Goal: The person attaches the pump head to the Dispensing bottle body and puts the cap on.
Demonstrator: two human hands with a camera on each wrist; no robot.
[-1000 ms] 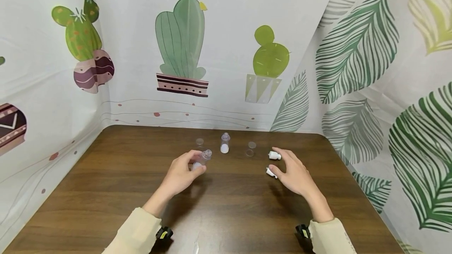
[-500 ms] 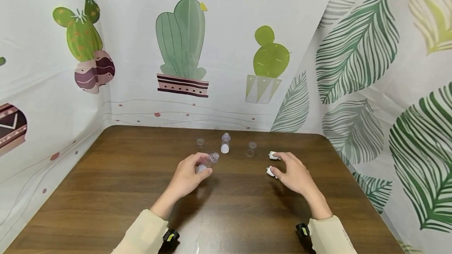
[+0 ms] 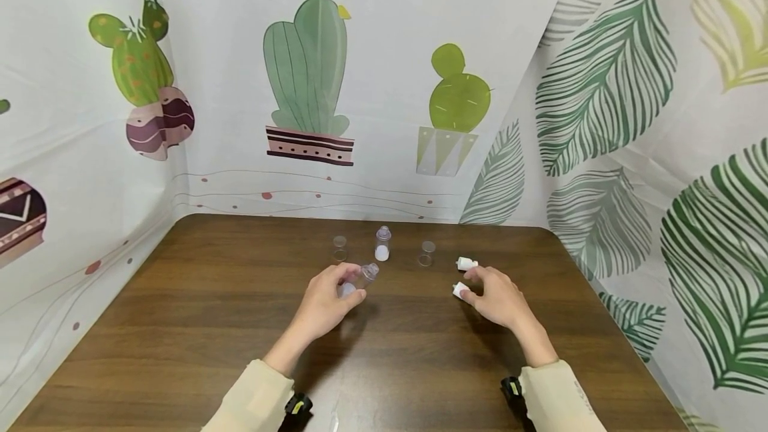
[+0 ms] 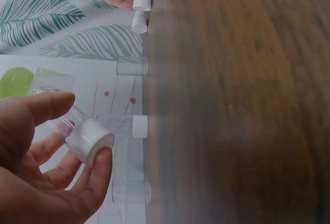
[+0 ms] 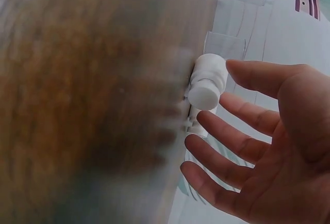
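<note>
Left hand (image 3: 327, 302) grips the tilted bottle (image 3: 365, 277), moved rightward to frame centre, narrowing its gap to the white cap (image 3: 459, 290), centre right. Right hand (image 3: 499, 296), fingers loosely spread, sits slightly lower beside that cap; contact unclear.

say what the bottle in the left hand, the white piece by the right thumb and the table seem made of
Bottle: probably clear, glossy plastic, possibly glass; the left hand shows through, lower part opaque white.
White piece: likely smooth plastic, judging by its even, opaque white.
Table: wood or wood-look laminate, slightly shiny; brown grain and soft glare show.
</note>
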